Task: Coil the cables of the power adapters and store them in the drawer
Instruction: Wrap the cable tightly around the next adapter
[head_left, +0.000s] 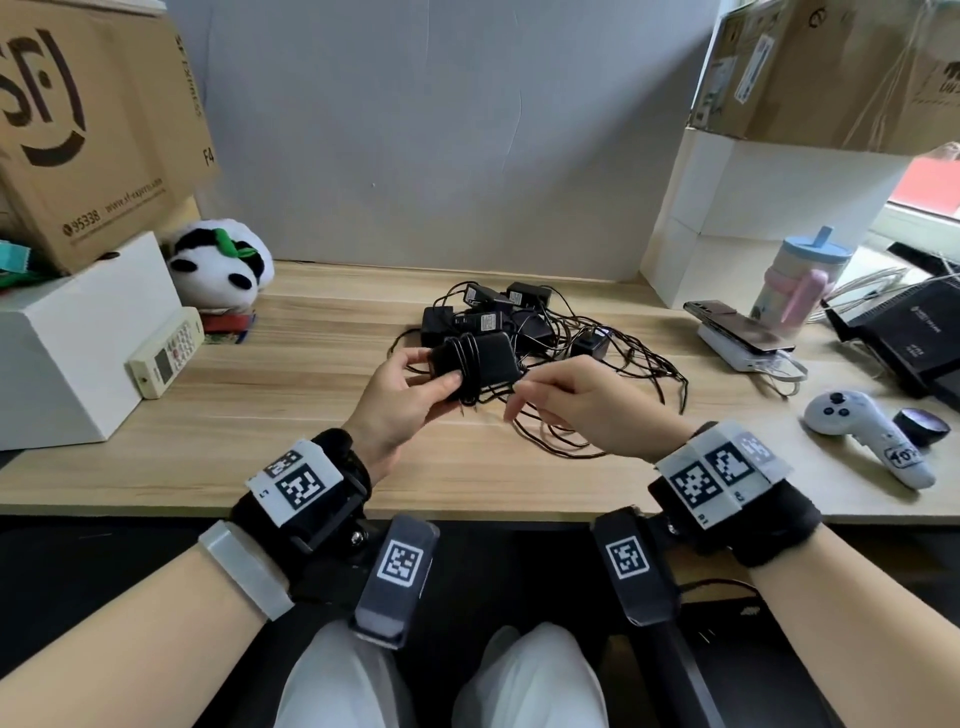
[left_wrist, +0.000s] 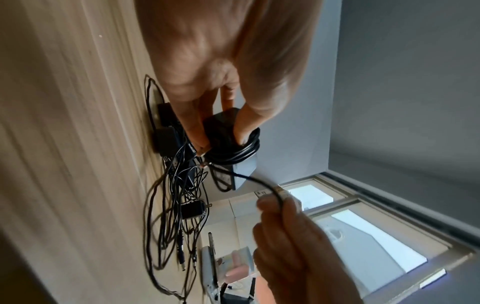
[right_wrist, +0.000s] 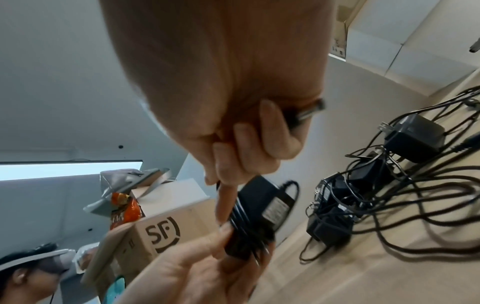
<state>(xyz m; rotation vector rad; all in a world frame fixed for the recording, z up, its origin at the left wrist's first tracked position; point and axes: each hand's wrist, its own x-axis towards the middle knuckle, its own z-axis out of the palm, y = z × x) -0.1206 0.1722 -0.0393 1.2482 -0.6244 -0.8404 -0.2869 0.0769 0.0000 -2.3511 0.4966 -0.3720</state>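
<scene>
Head view, frame centre: left hand (head_left: 402, 395) grips adapter (head_left: 475, 361) above worktop (head_left: 291, 410), steadying it for winding; right hand (head_left: 582, 402) pinches cable (head_left: 493, 397).
Left wrist view, centre: fingers (left_wrist: 253, 121) clamp wound turns.
Right wrist view, right: tangled pile (right_wrist: 389, 174) awaits coiling.

Adapter pile (head_left: 511, 317) mid-desk (head_left: 322, 415), panda (head_left: 221, 265) left, controller (head_left: 862, 431) right

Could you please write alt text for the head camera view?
The left hand grips a black power adapter with cable wound around it while the right hand pinches the loose cable end; more tangled adapters lie behind on the wooden desk.
</scene>
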